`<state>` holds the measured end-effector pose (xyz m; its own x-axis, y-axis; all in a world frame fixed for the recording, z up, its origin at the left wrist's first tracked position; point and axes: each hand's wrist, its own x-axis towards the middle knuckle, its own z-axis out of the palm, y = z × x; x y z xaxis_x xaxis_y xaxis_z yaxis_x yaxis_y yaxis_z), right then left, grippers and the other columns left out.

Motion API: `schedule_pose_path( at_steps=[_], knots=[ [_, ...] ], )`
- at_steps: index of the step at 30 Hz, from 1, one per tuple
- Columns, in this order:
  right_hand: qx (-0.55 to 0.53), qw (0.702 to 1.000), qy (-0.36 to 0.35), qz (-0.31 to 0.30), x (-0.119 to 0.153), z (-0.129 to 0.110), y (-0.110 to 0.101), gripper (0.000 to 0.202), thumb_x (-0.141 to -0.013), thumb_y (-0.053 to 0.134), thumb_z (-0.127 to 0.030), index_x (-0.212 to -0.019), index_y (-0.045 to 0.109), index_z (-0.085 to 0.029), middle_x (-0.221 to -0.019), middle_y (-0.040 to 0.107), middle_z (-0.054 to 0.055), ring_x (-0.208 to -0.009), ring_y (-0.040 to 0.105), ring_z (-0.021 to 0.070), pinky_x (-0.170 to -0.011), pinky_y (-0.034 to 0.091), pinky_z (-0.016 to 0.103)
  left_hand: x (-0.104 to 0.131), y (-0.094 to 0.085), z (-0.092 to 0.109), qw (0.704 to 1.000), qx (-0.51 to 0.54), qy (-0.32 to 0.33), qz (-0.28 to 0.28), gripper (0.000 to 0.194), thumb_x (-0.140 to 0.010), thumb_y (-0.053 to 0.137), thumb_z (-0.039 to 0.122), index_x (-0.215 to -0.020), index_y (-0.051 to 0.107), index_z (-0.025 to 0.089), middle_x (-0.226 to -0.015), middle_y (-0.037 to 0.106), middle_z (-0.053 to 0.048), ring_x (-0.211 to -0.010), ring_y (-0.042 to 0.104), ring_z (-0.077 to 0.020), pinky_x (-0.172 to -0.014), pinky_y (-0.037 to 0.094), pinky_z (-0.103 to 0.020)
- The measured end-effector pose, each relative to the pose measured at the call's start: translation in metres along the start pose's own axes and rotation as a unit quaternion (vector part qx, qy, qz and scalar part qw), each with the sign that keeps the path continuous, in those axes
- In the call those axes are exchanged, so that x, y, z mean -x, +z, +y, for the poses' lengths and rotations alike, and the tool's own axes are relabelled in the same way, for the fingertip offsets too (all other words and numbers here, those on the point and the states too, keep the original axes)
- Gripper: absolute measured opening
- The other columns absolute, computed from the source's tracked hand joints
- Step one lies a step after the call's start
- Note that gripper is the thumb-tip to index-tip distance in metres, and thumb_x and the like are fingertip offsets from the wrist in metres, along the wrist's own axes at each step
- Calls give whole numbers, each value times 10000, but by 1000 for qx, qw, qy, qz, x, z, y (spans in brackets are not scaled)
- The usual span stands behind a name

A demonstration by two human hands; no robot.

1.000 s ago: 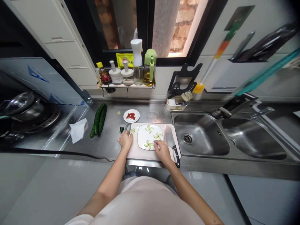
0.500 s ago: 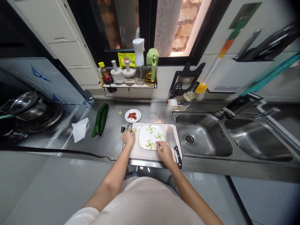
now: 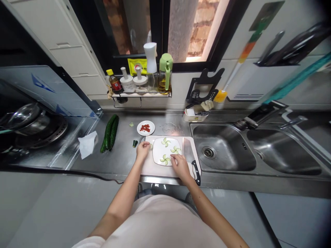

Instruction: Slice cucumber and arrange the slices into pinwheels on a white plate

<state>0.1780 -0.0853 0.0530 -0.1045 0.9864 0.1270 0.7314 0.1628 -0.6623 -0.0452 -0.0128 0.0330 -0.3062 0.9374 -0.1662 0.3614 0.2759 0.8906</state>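
A white square plate [image 3: 158, 158] lies on the pale cutting board [image 3: 155, 171], bearing pinwheels of thin green-edged cucumber slices [image 3: 165, 142]. At the board's left side my left hand [image 3: 142, 151] has thumb and fingers pinched at a pale cucumber slice [image 3: 151, 146]. My right hand [image 3: 180, 166] is over the plate's lower right edge, its fingers curled together near the lowest pinwheel; anything between those fingertips is too small to make out. To the right of the plate a knife [image 3: 196, 172] with a black handle rests on the board, its handle close to my right hand.
Two whole cucumbers [image 3: 110, 133] and a white tissue [image 3: 87, 144] lie left. A cucumber end [image 3: 134, 143] sits beside the board. Behind it stands a small dish [image 3: 153, 131] of chopped red pieces. The double sink [image 3: 223, 148] is right, the stove pot [image 3: 31, 120] far left.
My left hand has shifted slightly and its fingertips now close at the slice on the board's left. My right fingers have moved slightly left over the plate. The view has shifted a little.
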Motion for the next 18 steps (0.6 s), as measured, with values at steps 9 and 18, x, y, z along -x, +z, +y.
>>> schedule_pose_path(
  at_steps=[9, 18],
  knots=[
    [-125, 992, -13, 32, -31, -31, -16, 253, -850, 471, -290, -965, 672, -189, -928, 684, 61, -808, 567, 177, -790, 437, 316, 26, -9, 42, 970, 204, 9, -133, 367, -598, 753, 361, -872, 634, 148, -694, 641, -15, -679, 612, -130, -704, 476, -267],
    [-257, 966, 0, -36, -44, -50, -18, 215, -810, 524, -330, -904, 652, -184, -862, 681, 25, -766, 584, 144, -698, 441, 261, 52, -12, 75, 940, 234, 23, -245, 445, -593, 788, 346, -933, 576, 150, -659, 613, 27, -642, 586, -98, -694, 447, -242]
  ],
)
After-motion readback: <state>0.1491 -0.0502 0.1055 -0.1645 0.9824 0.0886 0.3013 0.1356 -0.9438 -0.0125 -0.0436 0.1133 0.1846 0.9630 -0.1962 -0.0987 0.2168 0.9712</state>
